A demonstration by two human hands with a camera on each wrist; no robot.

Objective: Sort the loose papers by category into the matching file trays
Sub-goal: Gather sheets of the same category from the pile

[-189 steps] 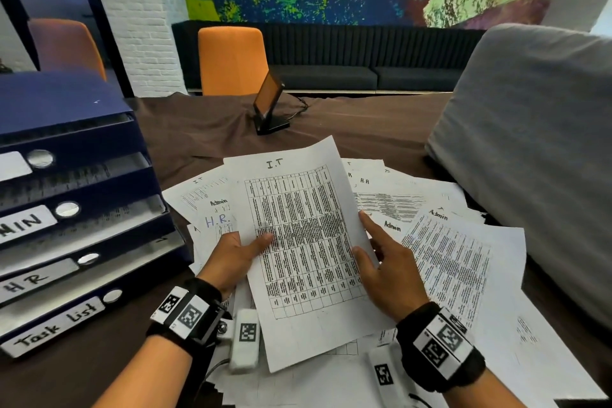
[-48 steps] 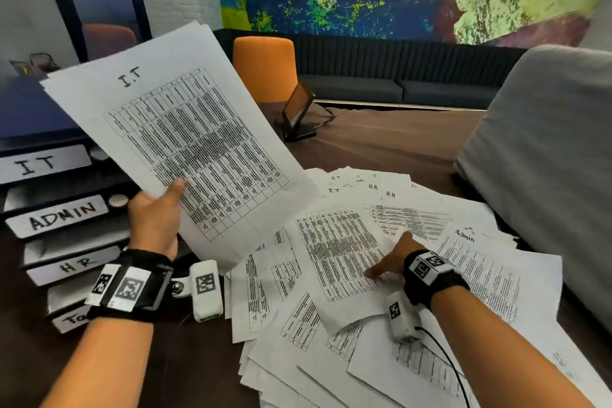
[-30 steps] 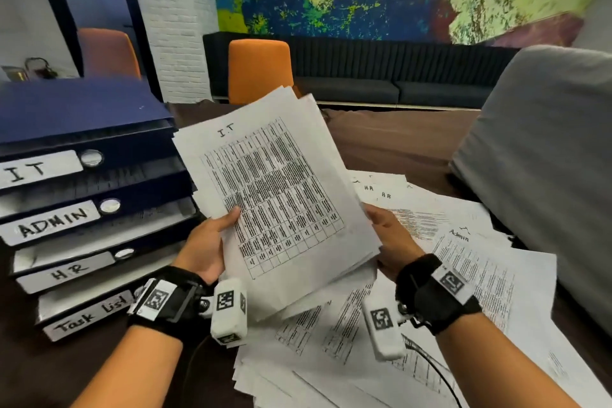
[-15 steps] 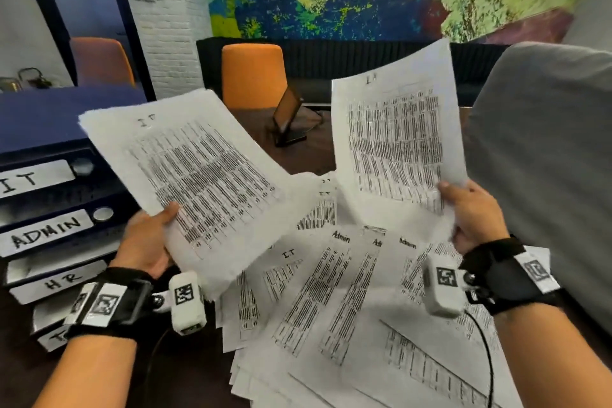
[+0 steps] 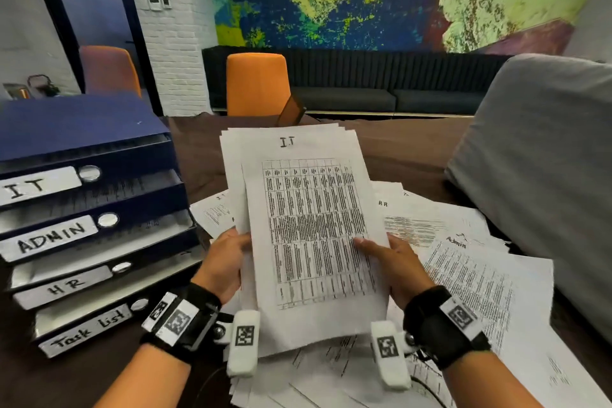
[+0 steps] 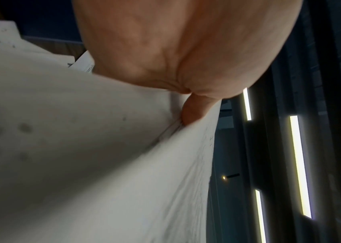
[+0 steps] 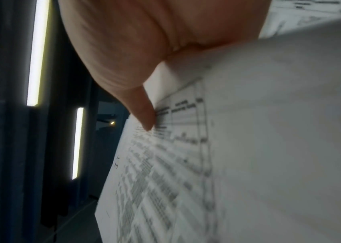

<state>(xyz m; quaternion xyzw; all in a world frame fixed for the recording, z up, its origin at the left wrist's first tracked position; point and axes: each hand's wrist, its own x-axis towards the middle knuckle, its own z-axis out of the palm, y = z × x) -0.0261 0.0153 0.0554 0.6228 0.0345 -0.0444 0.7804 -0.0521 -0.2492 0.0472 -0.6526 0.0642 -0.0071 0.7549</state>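
Note:
I hold a small stack of printed sheets headed "IT" (image 5: 311, 228) upright over the table, one hand on each side edge. My left hand (image 5: 228, 262) grips the left edge, its thumb (image 6: 194, 111) on the sheets. My right hand (image 5: 387, 258) pinches the right edge, thumb (image 7: 144, 115) lying on the printed table. The stack (image 7: 248, 148) fills both wrist views. At the left stands a blue file tray unit (image 5: 66, 156) with tiers labelled IT (image 5: 29, 189), ADMIN (image 5: 53, 238), HR (image 5: 63, 285) and Task list (image 5: 89, 328). Loose papers (image 5: 463, 262) marked HR, Admin and IT lie spread under my hands.
A grey padded chair back (image 5: 543, 175) rises at the right beside the dark brown table (image 5: 407, 149). An orange chair (image 5: 258, 83) and a tilted tablet stand (image 5: 291, 113) sit behind the stack. A dark sofa runs along the far wall.
Half a second ago each hand held separate IT sheets apart. Now the sheets are together in one stack in front of me, both hands on its sides.

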